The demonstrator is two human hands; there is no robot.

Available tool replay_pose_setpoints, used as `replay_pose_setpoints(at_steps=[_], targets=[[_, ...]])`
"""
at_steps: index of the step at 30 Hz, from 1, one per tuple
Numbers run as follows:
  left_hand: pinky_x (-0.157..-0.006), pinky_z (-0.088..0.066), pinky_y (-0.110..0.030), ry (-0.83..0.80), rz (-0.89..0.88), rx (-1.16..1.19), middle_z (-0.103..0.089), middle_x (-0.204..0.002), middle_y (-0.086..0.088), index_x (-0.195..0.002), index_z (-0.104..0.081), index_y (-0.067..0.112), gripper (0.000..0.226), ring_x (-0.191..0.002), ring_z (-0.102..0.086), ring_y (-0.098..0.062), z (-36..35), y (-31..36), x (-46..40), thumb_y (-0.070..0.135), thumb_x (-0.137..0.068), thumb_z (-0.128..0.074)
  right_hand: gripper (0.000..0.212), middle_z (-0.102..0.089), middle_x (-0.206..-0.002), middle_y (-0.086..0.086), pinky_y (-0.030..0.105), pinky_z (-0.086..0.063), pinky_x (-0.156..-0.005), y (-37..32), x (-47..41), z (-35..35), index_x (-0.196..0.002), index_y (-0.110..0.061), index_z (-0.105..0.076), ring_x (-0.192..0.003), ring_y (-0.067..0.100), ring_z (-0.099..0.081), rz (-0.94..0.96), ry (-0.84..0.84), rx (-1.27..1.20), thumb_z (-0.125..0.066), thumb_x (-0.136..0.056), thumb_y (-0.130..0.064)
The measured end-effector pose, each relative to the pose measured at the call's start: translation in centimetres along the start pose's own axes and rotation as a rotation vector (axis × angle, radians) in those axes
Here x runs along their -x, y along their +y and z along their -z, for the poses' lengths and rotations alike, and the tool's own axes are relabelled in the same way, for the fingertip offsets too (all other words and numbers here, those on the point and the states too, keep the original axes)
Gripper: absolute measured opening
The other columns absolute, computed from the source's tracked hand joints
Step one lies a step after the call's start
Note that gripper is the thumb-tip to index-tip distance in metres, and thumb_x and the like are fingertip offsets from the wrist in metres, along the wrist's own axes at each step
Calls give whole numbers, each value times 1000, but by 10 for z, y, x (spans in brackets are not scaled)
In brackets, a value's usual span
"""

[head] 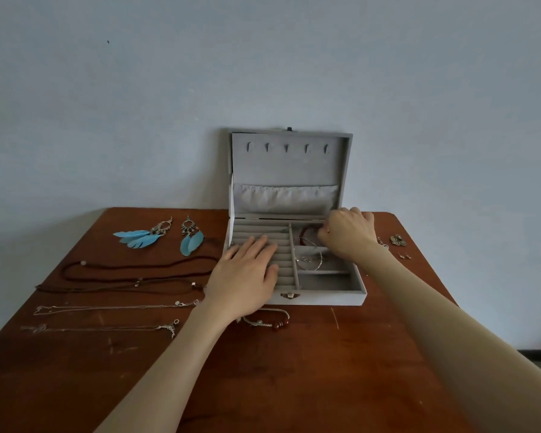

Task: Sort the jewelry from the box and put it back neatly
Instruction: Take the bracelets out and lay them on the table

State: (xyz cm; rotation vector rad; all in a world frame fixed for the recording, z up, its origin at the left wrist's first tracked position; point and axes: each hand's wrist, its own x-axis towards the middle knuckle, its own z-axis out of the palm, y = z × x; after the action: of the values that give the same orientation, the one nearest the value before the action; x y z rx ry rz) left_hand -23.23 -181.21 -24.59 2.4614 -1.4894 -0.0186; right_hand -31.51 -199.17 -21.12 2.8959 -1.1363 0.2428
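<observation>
From the head view, my left hand (247,270) lay flat, fingers straight, pressing the ring rolls on the left half of the grey jewelry box (325,296), steadying it on the table (294,370). My right hand (345,234) was curled into the back-right compartment at about one o'clock from the box's middle, fingertips pinching at the red bead bracelet (306,233); whether I'd truly got it, I couldn't tell. I judged it light, limp and rolly, best taken by the string between beads. The thin silver bangle (310,260) sat in the compartment just nearer me: stiff, slippery, pick by the rim. Out at nine o'clock lay the blue feather earrings (169,237), fragile, hooks only, and the necklaces (122,292), tangle-prone, lift at the clasp.
</observation>
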Motion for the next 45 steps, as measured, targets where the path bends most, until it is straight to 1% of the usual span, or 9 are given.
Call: replay_pose_setpoints(at_steps=[5,11,14,17,22,28,35,40,45], targets=[[-110,-22,-23,187,73,494,-30,-150,4,-144,-29,21,54,-137,-28,-10,17,10,-3,31,-94,-48,22,-63,-96,9,32,-44,-77,8,14,17,-102,-7,-59,-90,23,-58,-2,29,-540,-47,-95,-24],[-101,-33,-22,236,99,768,-42,-141,3,-142,-30,20,60,-128,-40,-10,52,45,-24,21,-89,-58,13,-62,-82,-2,21,-46,-70,-11,35,62,-97,-10,-59,-75,11,-57,192,60,-727,-49,-95,-18],[-83,-52,-24,172,98,888,-64,-107,-4,-120,-54,13,30,-92,-65,-13,61,49,-20,14,-90,-57,9,-61,-72,-6,15,-44,-63,-16,49,76,-86,-15,-57,-60,2,-53,208,81,-911,-51,-93,-16],[-62,-57,-23,115,109,1049,-68,-80,-8,-100,-61,6,11,-65,-66,-15,62,43,4,6,-90,-56,12,-63,-68,-4,15,-43,-55,-12,63,77,-79,-18,-57,-49,-2,-51,160,21,-1049,-56,-91,-13],[-62,-56,-23,98,198,1044,-71,-79,-9,-98,-62,10,13,-64,-67,-15,57,28,52,6,-86,-61,7,-61,-70,5,12,-46,-49,-9,97,57,-91,-9,-63,-50,6,-52,29,-295,-1151,-63,-85,-4],[-66,-57,-22,-8,366,965,-71,-79,-7,-88,-67,10,6,-66,-69,-15,48,10,100,6,-83,-66,7,-64,-66,6,15,-50,-51,-28,148,21,-82,-8,-63,-48,5,-59,-39,-414,-1170,-65,-82,-1],[-62,-45,-5,83,354,623,-69,-72,6,-89,-71,21,9,-63,-65,-4,29,6,115,17,-83,-68,6,-63,-74,-5,13,-45,-60,-45,164,5,-79,-18,-66,-66,5,-57,42,-216,-752,-65,-83,-14],[-82,-36,-14,186,331,439,-70,-102,2,-98,-73,18,16,-94,-59,-8,22,9,112,18,-84,-67,11,-65,-91,1,23,-48,-77,-52,164,3,-90,-14,-71,-87,12,-57,49,-145,-654,-62,-84,-14],[-80,-36,-16,210,272,406,-66,-104,2,-100,-71,18,16,-88,-53,-5,20,6,107,17,-85,-64,18,-69,-95,3,21,-43,-74,-50,161,3,-97,-14,-73,-89,14,-60,65,-87,-625,-61,-87,-24]])
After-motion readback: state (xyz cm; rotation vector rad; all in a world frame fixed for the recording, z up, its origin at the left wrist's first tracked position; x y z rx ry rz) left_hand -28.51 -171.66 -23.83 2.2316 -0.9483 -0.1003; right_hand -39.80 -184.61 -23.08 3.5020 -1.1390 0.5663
